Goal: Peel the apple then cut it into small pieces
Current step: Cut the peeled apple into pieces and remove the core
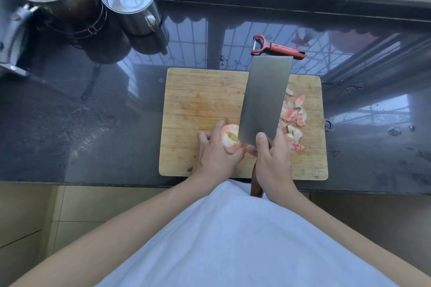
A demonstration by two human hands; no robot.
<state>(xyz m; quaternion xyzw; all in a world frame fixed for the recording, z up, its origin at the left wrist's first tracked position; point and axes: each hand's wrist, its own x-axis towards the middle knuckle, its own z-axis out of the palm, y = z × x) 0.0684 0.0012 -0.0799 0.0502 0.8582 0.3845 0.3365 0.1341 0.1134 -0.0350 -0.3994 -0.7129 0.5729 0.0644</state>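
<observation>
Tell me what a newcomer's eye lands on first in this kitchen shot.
First the broad steel cleaver, gripped by the right hand and angled over the wooden cutting board. Next the peeled apple at the blade's left edge, held by the left hand. Then the pink peels heaped right of the blade.

At the frame's centre, the left hand [215, 154] holds the peeled apple [229, 138] on the cutting board [198, 105] while the right hand [272, 158] grips the cleaver [264, 100], peels [293, 119] heaped to its right, a red peeler [277, 48] above.
</observation>
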